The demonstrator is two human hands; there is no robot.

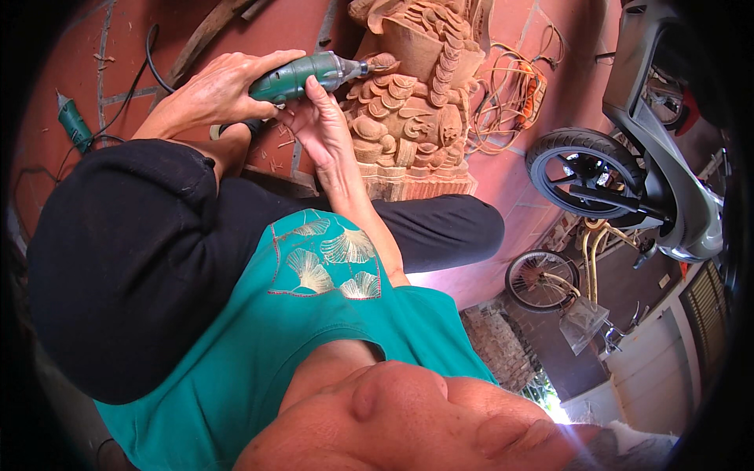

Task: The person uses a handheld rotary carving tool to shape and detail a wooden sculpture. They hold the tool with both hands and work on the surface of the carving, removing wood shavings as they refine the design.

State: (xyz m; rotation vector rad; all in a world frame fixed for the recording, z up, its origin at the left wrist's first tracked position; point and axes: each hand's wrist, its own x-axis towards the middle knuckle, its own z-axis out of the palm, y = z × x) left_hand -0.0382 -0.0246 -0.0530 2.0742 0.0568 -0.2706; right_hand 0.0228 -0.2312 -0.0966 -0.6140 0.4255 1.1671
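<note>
A green rotary tool (292,77) with a silver collar and dark nose lies across both hands, pointing right. My left hand (216,90) wraps its rear end from the left, back of the hand showing. From below, my right hand (323,129) grips the body near the collar, thumb on its side and palm partly visible. The tool's nose is at the edge of a reddish-brown wood carving (420,102) with rounded, layered relief. I cannot make out the bit or whether it touches the wood.
Left on the tiled floor lies a second green tool (75,123) with a black cord. A long wood piece (206,35) is at the top. Right of the carving sit an orange power strip (533,96) and tangled cords. Beyond stand a motorbike (585,173) and a bicycle (542,280).
</note>
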